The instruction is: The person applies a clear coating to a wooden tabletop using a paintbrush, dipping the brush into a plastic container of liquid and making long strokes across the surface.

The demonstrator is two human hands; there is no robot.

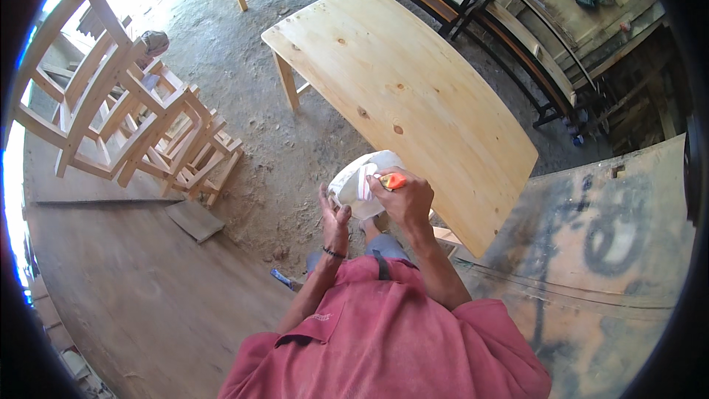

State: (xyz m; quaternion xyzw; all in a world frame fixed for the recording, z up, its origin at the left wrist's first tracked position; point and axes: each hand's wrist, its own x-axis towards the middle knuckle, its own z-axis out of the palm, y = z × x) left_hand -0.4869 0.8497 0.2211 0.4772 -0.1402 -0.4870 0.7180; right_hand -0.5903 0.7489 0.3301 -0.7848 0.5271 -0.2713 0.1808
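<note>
A white bag point(360, 179), probably light and limp, is cupped underneath by the left hand point(334, 216); at two o'clock, an orange object point(394, 179) is pinched by the right hand point(405, 198).

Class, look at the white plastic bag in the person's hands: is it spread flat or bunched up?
Bunched up. The white plastic bag bulges in rounded folds between the left hand and the right hand, which also pinches a small orange thing.

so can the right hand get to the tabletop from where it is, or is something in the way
Probably yes. The right hand is beside the near edge of the bare wooden tabletop, with nothing between them. But it is pinching a small orange thing against the white bag that the left hand supports, so it isn't free.
</note>
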